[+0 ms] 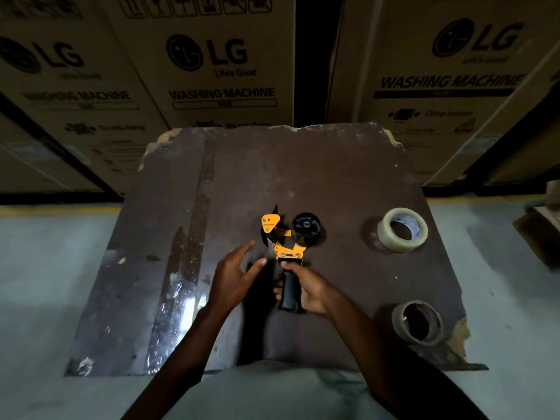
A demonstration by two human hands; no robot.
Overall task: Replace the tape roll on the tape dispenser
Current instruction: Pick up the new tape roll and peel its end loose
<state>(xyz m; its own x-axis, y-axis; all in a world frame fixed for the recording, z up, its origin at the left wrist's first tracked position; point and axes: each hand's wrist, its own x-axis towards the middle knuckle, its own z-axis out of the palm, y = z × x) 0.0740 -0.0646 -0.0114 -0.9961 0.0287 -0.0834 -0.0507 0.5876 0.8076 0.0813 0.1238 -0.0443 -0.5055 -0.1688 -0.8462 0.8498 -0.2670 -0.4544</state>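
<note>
A yellow and black tape dispenser (pixel 285 237) lies on the dark brown table (pixel 303 165). Its black spool hub (pixel 306 227) carries no roll. My right hand (pixel 306 287) is closed around the dispenser's black handle. My left hand (pixel 236 275) hovers just left of the dispenser with its fingers spread and nothing in it. A full roll of clear tape (pixel 402 229) lies to the right of the dispenser. A bare brown cardboard core (pixel 417 322) stands nearer me at the table's right edge.
Large cardboard boxes (pixel 212 62) printed with washing machine labels stand close behind the table. The table's corners are chipped and its left part is scuffed and glossy. Grey floor (pixel 45 268) with a yellow line lies on both sides.
</note>
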